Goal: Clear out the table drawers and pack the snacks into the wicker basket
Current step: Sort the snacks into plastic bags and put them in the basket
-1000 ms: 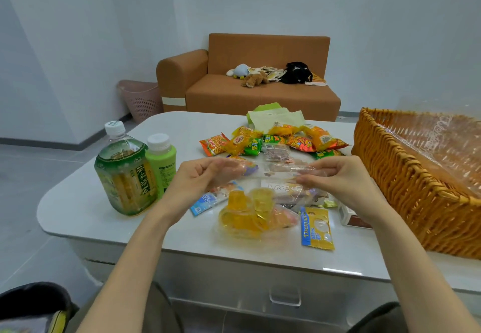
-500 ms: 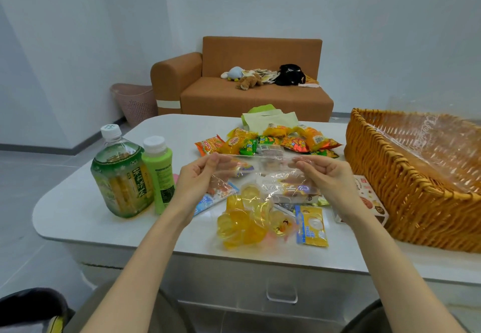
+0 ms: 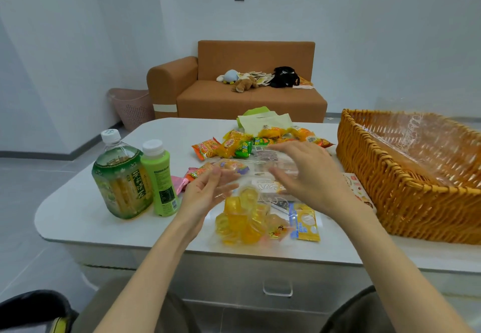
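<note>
Yellow jelly cups (image 3: 239, 224); left hand (image 3: 208, 193), right hand (image 3: 309, 176) spread above

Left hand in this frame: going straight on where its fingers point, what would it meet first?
Probably the clear bag of sweets, right at the fingertips of the left hand; the snack packets lie beyond it. Depth is unclear, so they may already touch.

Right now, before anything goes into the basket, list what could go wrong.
1. The tea bottle and the green bottle stand upright close by the left hand; a sideways sweep of that arm might topple them.
2. The jelly cups and the yellow sachet lie near the table's front edge; a dragging wrist could push them off.
3. The right hand is motion-blurred above loose packets, so a fast grab may scatter them.
</note>
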